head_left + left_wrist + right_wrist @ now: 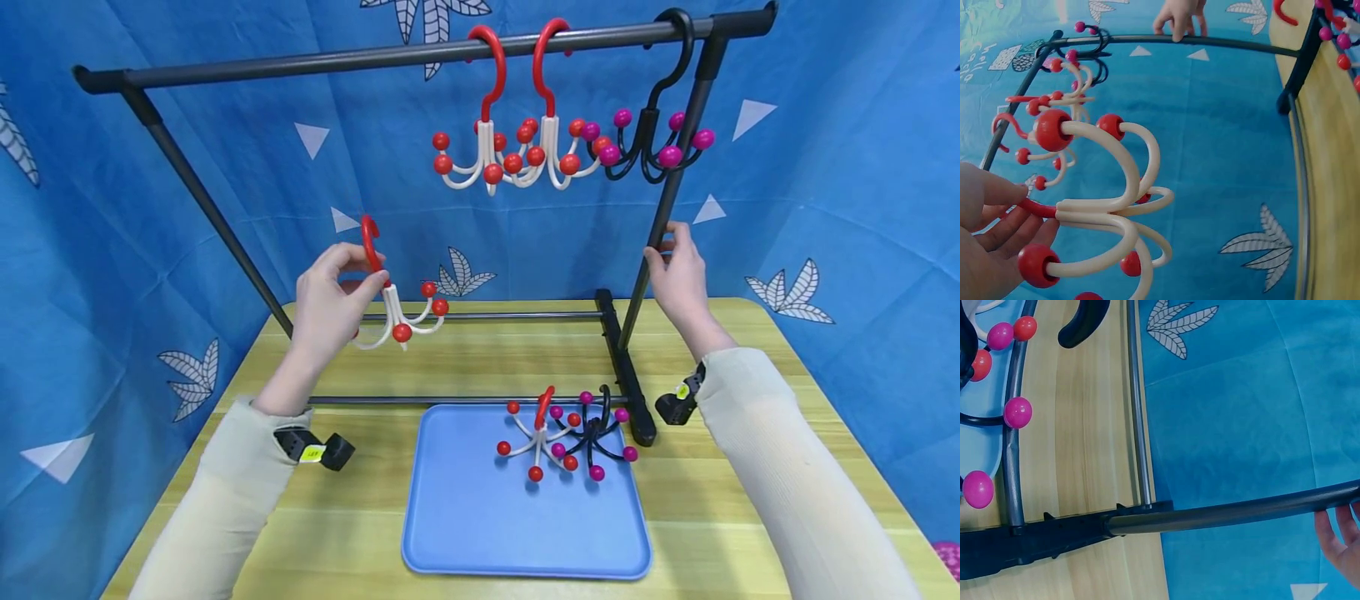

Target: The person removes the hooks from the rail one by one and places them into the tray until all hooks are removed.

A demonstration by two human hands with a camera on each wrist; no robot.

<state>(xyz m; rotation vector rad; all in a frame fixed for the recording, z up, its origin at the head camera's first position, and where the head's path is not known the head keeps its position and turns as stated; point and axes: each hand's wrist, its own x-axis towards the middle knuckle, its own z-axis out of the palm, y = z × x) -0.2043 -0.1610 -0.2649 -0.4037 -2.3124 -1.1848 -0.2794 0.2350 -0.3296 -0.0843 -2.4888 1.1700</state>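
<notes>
Head view: left hand (pixel 330 296) pinches red-hooked hanger (pixel 393 304); right hand (pixel 677 268) clasps rack post (pixel 660 217).

the white multi-arm plastic hanger with glossy red ball tips (pixel 397 312) looks smooth; the dark metal rack (pixel 420 54) is matt, the blue plastic tray (pixel 465 517) satiny, the yellowish wood-grain tabletop (pixel 750 450) smooth, the blue cloth backdrop (pixel 862 167) creased.

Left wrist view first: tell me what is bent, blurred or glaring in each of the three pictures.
Left wrist view: the rack rail bows into an arc from lens distortion, and the held hook looms huge. Right wrist view: the upright post curves slightly; sharp, no glare. Head view: even lighting, soft shadows under the tray, straight edges bowing mildly near the borders.
</notes>
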